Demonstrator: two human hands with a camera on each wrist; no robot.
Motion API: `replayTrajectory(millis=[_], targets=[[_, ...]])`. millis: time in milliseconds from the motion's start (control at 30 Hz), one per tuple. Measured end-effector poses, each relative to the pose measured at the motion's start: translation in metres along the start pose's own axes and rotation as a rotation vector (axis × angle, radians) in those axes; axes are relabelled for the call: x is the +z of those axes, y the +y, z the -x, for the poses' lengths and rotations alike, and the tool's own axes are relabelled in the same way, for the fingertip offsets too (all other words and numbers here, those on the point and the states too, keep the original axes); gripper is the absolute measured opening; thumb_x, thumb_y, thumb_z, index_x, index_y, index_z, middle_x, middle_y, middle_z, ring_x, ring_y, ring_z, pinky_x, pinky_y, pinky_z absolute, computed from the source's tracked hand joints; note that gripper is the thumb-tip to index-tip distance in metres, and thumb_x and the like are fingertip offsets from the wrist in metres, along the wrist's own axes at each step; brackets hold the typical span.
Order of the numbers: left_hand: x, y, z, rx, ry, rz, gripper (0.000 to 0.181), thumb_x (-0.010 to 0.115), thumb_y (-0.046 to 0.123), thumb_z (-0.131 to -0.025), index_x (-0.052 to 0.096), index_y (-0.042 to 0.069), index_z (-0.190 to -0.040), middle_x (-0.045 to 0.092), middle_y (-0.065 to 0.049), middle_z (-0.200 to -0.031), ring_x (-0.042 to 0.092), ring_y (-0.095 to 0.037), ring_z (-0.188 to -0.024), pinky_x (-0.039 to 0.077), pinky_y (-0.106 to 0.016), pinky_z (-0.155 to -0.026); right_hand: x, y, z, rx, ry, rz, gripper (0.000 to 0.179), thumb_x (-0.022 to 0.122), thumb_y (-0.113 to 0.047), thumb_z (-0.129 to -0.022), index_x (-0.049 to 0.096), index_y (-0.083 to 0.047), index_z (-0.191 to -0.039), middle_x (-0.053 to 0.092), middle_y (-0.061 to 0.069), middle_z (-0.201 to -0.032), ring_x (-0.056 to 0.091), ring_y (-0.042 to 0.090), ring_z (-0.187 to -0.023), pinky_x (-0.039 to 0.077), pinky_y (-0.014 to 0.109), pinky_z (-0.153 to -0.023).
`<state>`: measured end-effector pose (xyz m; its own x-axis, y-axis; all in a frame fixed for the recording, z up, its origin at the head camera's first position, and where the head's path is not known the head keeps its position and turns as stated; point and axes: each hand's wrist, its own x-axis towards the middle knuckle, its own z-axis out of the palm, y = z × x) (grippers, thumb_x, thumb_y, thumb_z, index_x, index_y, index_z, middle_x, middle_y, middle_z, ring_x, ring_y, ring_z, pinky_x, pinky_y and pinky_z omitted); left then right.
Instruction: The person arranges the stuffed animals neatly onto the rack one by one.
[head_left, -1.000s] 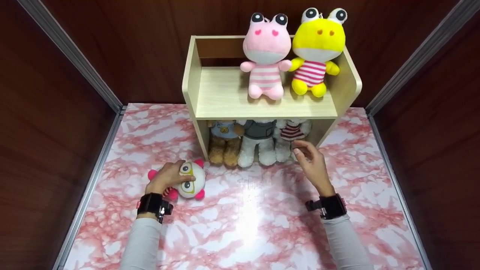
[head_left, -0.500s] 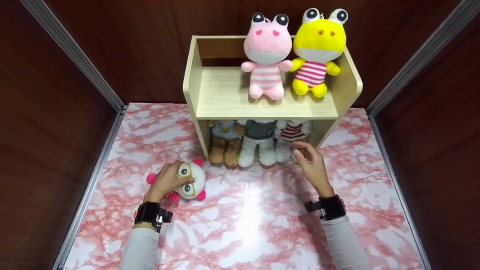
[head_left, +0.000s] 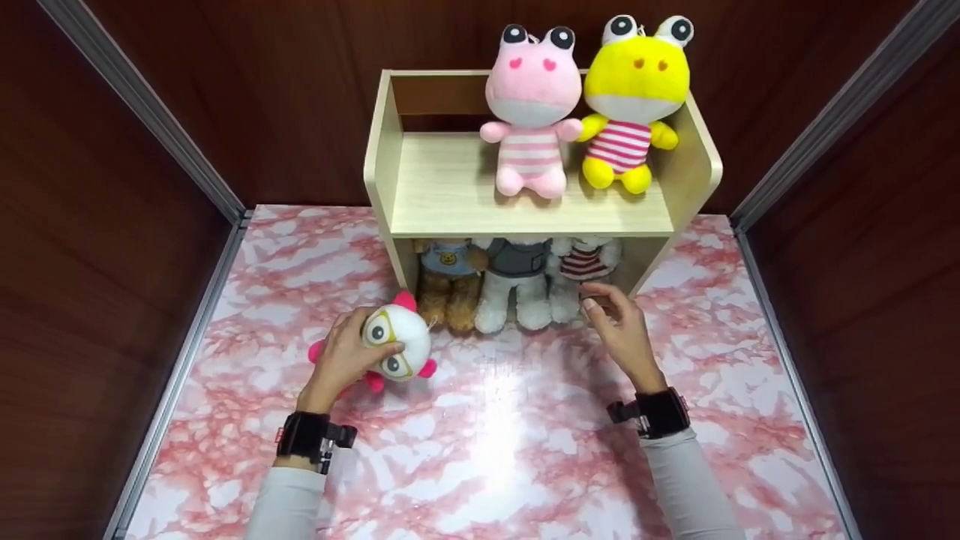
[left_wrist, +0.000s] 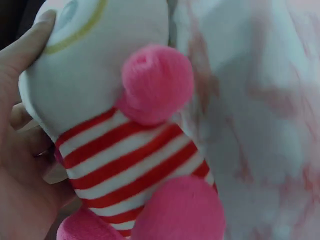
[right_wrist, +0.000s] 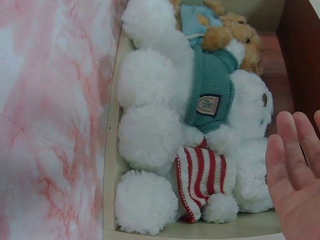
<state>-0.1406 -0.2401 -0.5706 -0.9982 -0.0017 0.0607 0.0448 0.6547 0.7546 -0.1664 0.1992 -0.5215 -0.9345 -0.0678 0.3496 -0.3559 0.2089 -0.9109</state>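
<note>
My left hand [head_left: 346, 360] grips a plush toy [head_left: 413, 339] with a white head, yellow glasses and pink ears, its thumb on the face. In the left wrist view the plush toy [left_wrist: 132, 165] shows a red-and-white striped body and pink limbs; fingers reach behind it. It is at the shelf unit's front left corner. My right hand [head_left: 628, 334] holds nothing, fingers loosely bent, in front of the lower shelf. Nearest to it sits a white teddy bear [head_left: 583, 264] in a striped sweater. In the right wrist view the right hand [right_wrist: 300, 185] has its fingers extended.
On the wooden shelf unit's top board [head_left: 442, 187] sit a pink plush frog [head_left: 531, 154] and a yellow plush frog [head_left: 637, 75]. Below are a brown teddy bear [head_left: 450, 300] and a white bear in a dark sweater [head_left: 519, 300]. Dark walls [head_left: 112, 300] enclose the marbled surface [head_left: 555, 465].
My left hand has moved right and toward the shelf unit with the plush toy, which has turned slightly. My right hand has stayed almost in place.
</note>
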Motion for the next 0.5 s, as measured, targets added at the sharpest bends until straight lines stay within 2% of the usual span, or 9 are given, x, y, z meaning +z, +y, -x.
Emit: replayTrajectory(millis=[67, 167, 300, 367, 500], targets=[[0.006, 0.007, 0.001, -0.009, 0.039, 0.05, 0.083, 0.092, 0.052, -0.073, 0.06, 0.012, -0.139, 0.062, -0.015, -0.129, 0.055, -0.032, -0.121, 0.046, -0.051, -0.102, 0.001, -0.001, 0.0, -0.002, 0.001, 0.0, 0.026, 0.061, 0.005, -0.101, 0.065, 0.01, -0.125, 0.07, 0.025, -0.111, 0.068, 0.009, -0.093, 0.056, 0.022, -0.08], [0.016, 0.014, 0.003, -0.011, 0.103, 0.107, 0.083, 0.094, 0.049, -0.072, 0.061, 0.01, -0.137, 0.063, -0.015, -0.129, 0.058, -0.031, -0.119, 0.048, -0.049, -0.101, 0.002, -0.002, 0.001, 0.007, -0.001, -0.009, 0.026, 0.061, 0.003, -0.101, 0.064, 0.01, -0.126, 0.069, 0.029, -0.111, 0.068, 0.007, -0.094, 0.055, 0.019, -0.08], [0.028, 0.025, 0.006, -0.021, 0.147, 0.128, 0.082, 0.095, 0.048, -0.071, 0.061, 0.009, -0.135, 0.065, -0.014, -0.126, 0.061, -0.031, -0.115, 0.05, -0.048, -0.098, 0.006, -0.006, 0.002, 0.028, 0.002, -0.012, 0.027, 0.061, 0.002, -0.101, 0.063, 0.012, -0.126, 0.066, 0.034, -0.11, 0.067, 0.008, -0.095, 0.053, 0.018, -0.081], [0.033, 0.031, 0.008, -0.03, 0.152, 0.123, 0.081, 0.095, 0.048, -0.071, 0.06, 0.009, -0.134, 0.066, -0.014, -0.123, 0.062, -0.032, -0.112, 0.051, -0.049, -0.095, 0.008, -0.006, 0.003, 0.035, 0.0, -0.01, 0.027, 0.062, 0.002, -0.101, 0.063, 0.012, -0.126, 0.067, 0.033, -0.11, 0.068, 0.014, -0.095, 0.053, 0.018, -0.081], [0.045, 0.043, 0.011, -0.031, 0.153, 0.15, 0.078, 0.094, 0.044, -0.072, 0.055, 0.009, -0.131, 0.067, -0.014, -0.118, 0.064, -0.032, -0.104, 0.053, -0.05, -0.089, 0.016, 0.004, 0.006, 0.042, -0.024, -0.006, 0.027, 0.062, 0.003, -0.1, 0.064, 0.011, -0.126, 0.07, 0.027, -0.114, 0.068, 0.037, -0.101, 0.054, 0.02, -0.084]])
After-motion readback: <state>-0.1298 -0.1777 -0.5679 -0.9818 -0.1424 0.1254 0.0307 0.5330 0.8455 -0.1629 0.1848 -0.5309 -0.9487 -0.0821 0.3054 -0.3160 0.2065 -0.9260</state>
